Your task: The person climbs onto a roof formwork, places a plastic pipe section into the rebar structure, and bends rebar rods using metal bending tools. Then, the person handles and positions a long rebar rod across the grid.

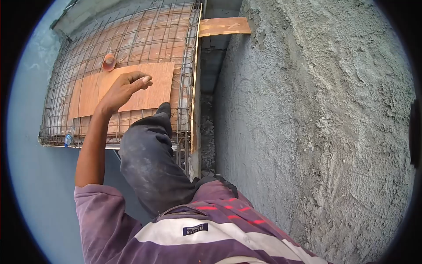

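My left hand [127,89] reaches forward above a loose sheet of plywood [151,94]. Its fingers are curled in towards the thumb, and nothing shows between them. That sheet lies on a grid of steel rebar [151,42] over wooden boards. Just beyond the hand, a small reddish-orange round container [109,62] rests at the far edge of the sheet. My right hand is out of view. One dark shoe [164,108] of mine stands at the near right corner of the sheet.
A rough cement wall [316,132] rises along the right. Between it and the formwork edge [193,110] runs a deep narrow gap, bridged at the far end by a wooden board [224,26]. A clear plastic bottle [68,140] sits at the left corner, beside an open drop.
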